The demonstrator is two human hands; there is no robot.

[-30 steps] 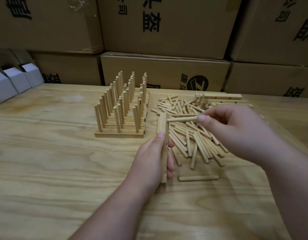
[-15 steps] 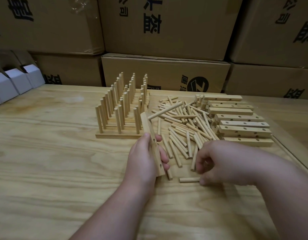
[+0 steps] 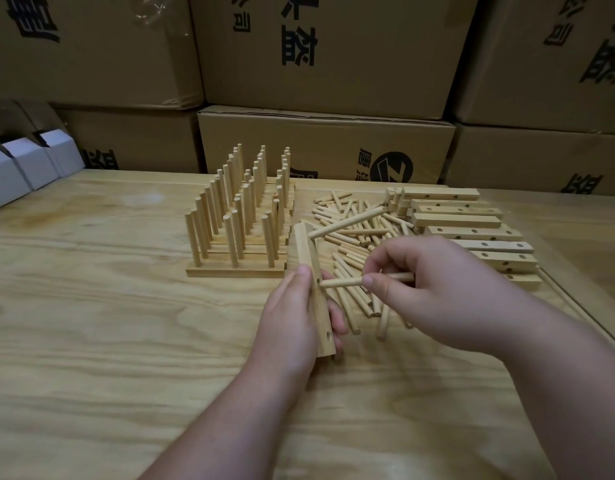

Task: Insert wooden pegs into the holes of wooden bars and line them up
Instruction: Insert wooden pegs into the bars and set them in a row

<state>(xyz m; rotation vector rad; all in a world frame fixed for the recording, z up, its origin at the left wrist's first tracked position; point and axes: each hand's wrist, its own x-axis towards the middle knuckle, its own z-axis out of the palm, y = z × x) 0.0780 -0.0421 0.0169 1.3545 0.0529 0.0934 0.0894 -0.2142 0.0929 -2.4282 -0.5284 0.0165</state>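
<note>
My left hand (image 3: 295,317) grips a bar (image 3: 313,289) with one peg (image 3: 347,225) in, my right hand (image 3: 434,289) pinches a second peg (image 3: 342,282) at its middle hole, and beyond my right hand many empty bars (image 3: 472,233) wait.

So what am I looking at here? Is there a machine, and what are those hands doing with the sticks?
No machine: a person wears a camera on the head, looking down at the hands. The left hand holds a wooden bar that already carries one peg at its far end. The right hand pinches a second peg, its tip at the bar's middle hole. On the table lie loose pegs, finished bars with upright pegs, and unfilled bars. Cardboard boxes stand behind.
</note>
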